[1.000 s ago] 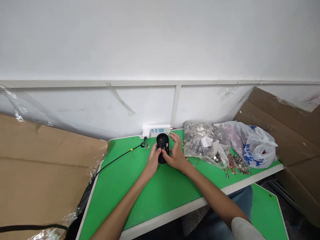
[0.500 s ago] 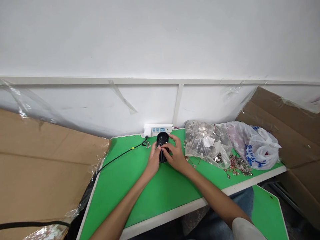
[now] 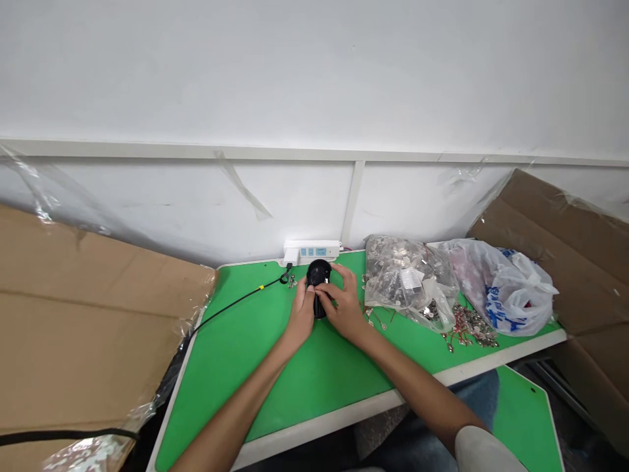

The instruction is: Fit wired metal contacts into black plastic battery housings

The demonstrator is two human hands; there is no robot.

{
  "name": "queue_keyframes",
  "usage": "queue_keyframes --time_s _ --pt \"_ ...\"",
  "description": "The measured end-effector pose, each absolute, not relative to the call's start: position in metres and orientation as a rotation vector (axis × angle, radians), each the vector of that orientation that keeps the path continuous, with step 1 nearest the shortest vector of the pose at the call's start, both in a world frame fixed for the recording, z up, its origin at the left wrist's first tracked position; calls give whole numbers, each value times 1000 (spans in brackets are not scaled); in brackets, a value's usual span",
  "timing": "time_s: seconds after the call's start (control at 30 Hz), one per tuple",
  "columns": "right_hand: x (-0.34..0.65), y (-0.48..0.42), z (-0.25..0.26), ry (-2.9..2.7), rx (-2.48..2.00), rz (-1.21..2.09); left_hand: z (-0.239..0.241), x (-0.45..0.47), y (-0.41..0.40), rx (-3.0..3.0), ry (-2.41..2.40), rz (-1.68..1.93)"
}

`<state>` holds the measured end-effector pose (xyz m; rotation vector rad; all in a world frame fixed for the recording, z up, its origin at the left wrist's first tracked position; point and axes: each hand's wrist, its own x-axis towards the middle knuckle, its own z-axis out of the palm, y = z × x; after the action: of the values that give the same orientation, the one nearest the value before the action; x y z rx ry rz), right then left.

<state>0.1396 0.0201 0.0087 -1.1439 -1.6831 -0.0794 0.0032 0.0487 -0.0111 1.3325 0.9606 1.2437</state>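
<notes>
A black, roughly cylindrical housing with a rounded far end (image 3: 319,270) is held between my two hands over the green table (image 3: 275,347). My left hand (image 3: 301,314) grips its left side, thumb on top. From the right, my right hand (image 3: 344,305) reaches around it, with thumb and forefinger closed together against its upper face. Whether a small part sits between those fingertips is too small to make out. Several small metal pieces (image 3: 293,281) lie just beyond my left hand, and thin wired pieces (image 3: 376,318) lie right of my right hand.
Against the wall stands a white power strip (image 3: 319,249) with a black cable (image 3: 236,301) running left. To the right are a clear bag of metal parts (image 3: 407,275), a white plastic bag (image 3: 521,295) and loose red-wired parts (image 3: 466,328). Cardboard (image 3: 88,328) flanks the left, more cardboard (image 3: 580,262) the right.
Both hands keep their hold on the black housing, which appears slightly tilted compared with before. The whole view has shifted a little; nothing else has visibly moved.
</notes>
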Motion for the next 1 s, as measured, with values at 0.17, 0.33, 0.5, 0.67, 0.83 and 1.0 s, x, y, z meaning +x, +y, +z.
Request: queue_keyframes --time_s 0.17,0.33,0.5,0.67,0.83,1.0 --pt "137 18 9 -1714 -1186 -149 -15 3 50 1353 967 1236" --pt "136 18 6 -1725 -1161 -132 -14 2 50 1289 944 1243" --pt "137 21 3 -1708 -1130 -28 -13 2 50 1245 947 1255" --pt "138 21 6 -1706 -1134 28 -13 2 55 1211 897 1250" --pt "142 17 11 -1680 -1117 67 -11 -3 55 1172 829 1254" --pt "147 14 12 -1784 -1041 339 -11 -11 49 1414 752 1300"
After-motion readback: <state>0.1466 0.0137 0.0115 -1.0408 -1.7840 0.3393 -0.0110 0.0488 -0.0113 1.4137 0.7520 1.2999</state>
